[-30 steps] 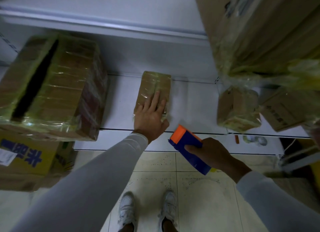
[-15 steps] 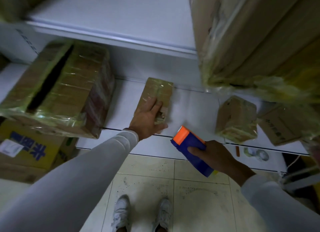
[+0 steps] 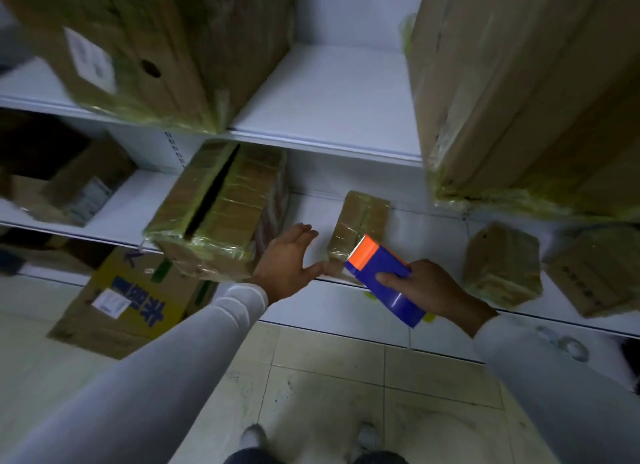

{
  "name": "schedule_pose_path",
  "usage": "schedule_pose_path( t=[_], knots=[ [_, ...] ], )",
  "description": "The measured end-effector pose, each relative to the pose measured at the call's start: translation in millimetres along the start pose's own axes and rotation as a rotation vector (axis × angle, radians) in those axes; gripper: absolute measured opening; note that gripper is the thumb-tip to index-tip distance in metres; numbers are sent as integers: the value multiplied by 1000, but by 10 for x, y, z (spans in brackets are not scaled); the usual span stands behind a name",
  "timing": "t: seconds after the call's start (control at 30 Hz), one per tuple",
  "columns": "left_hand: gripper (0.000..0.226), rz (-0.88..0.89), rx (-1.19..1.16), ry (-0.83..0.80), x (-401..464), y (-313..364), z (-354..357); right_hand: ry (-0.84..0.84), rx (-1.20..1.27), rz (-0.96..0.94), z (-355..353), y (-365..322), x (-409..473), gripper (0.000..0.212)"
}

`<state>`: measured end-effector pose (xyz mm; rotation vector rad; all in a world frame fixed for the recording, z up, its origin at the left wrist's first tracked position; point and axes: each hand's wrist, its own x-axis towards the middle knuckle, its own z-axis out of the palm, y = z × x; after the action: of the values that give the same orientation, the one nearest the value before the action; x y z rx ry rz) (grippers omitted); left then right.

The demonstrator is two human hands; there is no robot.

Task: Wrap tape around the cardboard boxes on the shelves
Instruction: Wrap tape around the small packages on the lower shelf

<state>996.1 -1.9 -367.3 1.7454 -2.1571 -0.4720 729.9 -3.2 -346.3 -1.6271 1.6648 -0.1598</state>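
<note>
A small flat cardboard box (image 3: 360,221), wrapped in clear tape, lies on the low white shelf (image 3: 311,300). My left hand (image 3: 287,262) hovers just left of it with fingers spread and relaxed, the thumb near the box's front corner. My right hand (image 3: 426,287) grips a blue tape dispenser (image 3: 384,283) with an orange head, held in front of the small box. A larger taped box (image 3: 221,210) sits to the left on the same shelf. Another small taped box (image 3: 502,266) stands to the right.
Big cardboard boxes (image 3: 519,92) fill the upper shelf on the right, another (image 3: 145,44) on the left. A plain box (image 3: 599,280) lies at far right. A flattened yellow-and-blue carton (image 3: 131,300) leans below. A roll of clear tape (image 3: 568,345) sits on the shelf edge. Tiled floor is below.
My left hand has lifted off the small box and moved to its left side. The camera tilted up and turned left, bringing the upper shelf boxes into view.
</note>
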Motion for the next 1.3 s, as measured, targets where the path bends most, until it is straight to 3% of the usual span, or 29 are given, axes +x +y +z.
schedule_pose_path(
  t=[0.43, 0.7, 0.8, 1.0, 1.3],
  knots=[
    [64, 26, 27, 26, -606, -1292, -1078, 76, 146, -82, 812, -1326, -176, 23],
    [61, 12, 18, 19, -536, -1454, -1226, 41, 190, -61, 963, -1509, -137, 48],
    [61, -41, 50, 18, -438, -1404, -1172, 24, 230, -60, 941, -1505, -75, 45],
    [89, -268, 115, -47, -199, -1423, -922, 26, 329, -78, 909, -1341, 44, 25],
    [118, -354, 223, -172, -86, -1413, -563, 14, 287, -30, 904, -1242, 93, 33]
  ],
)
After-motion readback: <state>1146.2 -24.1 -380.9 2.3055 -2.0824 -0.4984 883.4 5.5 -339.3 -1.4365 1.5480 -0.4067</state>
